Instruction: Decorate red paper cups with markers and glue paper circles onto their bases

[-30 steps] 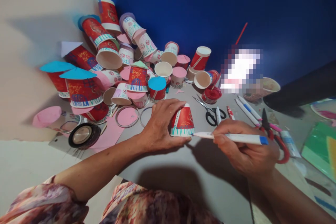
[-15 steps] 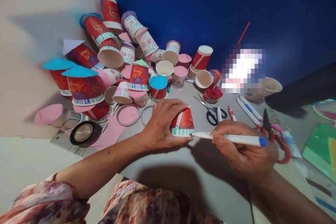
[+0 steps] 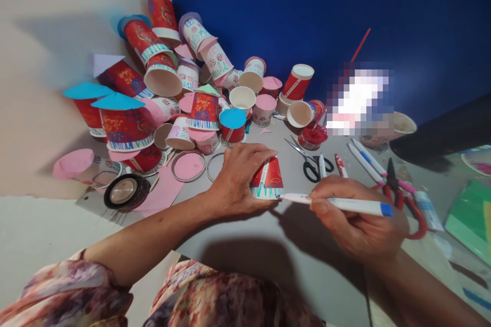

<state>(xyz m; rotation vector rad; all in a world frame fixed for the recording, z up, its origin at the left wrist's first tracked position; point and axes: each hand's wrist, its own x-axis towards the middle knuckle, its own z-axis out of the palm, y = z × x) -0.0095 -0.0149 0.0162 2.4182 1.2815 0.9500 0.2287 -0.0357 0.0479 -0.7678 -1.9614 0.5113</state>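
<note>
One red paper cup (image 3: 271,176), inverted over desk (image 3: 230,230), left hand (image 3: 240,179) curled round it; right hand (image 3: 362,230) pinches white marker (image 3: 299,198), nib at cup's streaked white rim band. Black-handled scissors (image 3: 306,158) lie beyond.

From the view's centre, piled paper cups (image 3: 164,69) spread at ten o'clock; a black-rimmed round object (image 3: 125,191) lies toward eight; a red pot (image 3: 312,138) sits near three; toward four, red-handled cutters (image 3: 413,207) lie beside a tube (image 3: 429,212).
</note>
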